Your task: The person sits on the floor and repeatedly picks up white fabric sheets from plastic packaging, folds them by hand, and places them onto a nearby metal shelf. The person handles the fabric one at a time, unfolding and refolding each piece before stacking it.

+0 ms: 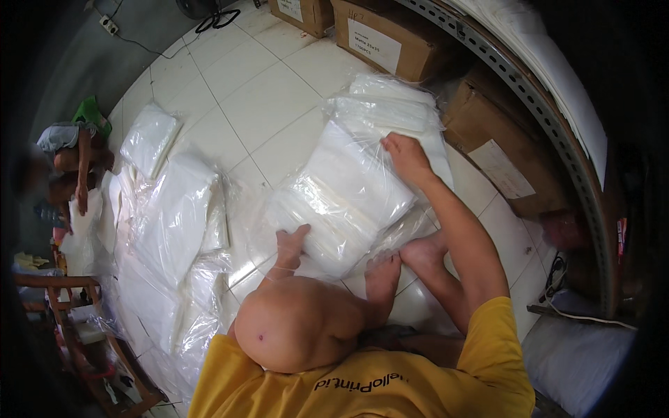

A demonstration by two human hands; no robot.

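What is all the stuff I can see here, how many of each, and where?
Plastic-wrapped packs: several, white in clear film, centre
More wrapped packs: several, white, left
Cardboard boxes: at least three, brown, top and right
Perforated metal post: one, grey, right
Green item: one, kind unclear, far left
Wooden frame: one, brown, lower left
Floor tiles: many, white, underneath
Another person: one, far left
Yellow shirt: one, bottom
Feet: two, bare, below centre
Hands: two, bare; left and right at the central packs
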